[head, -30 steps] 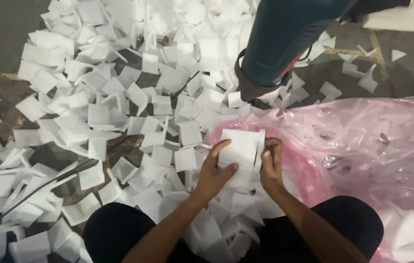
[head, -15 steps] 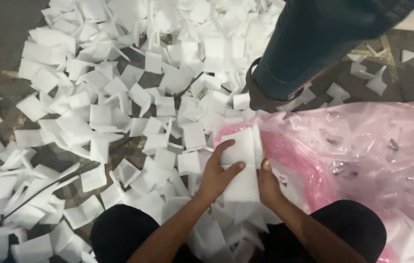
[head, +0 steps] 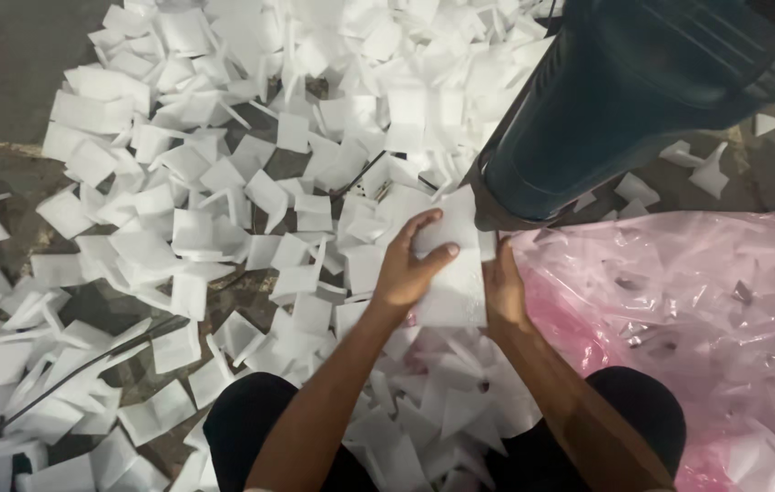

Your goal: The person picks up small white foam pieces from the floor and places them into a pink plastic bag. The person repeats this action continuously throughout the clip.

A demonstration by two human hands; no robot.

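stack of white foam pieces held over the pile

left hand [head: 408, 270] and right hand [head: 503, 290] clamp a white foam stack [head: 454, 273] from both sides, fingers curled shut on it. it sits above the scattered foam pieces [head: 224, 200], beside the pink plastic bag [head: 679, 301]. another person's trouser leg [head: 624, 100] stands just behind.

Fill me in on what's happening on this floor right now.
A person sitting on the floor holds a stack of white foam pieces between both hands: the left hand on its near face, the right hand on its right edge. Loose white foam pieces cover the floor. A pink plastic bag holding more lies to the right. Another person's leg stands just beyond the hands.
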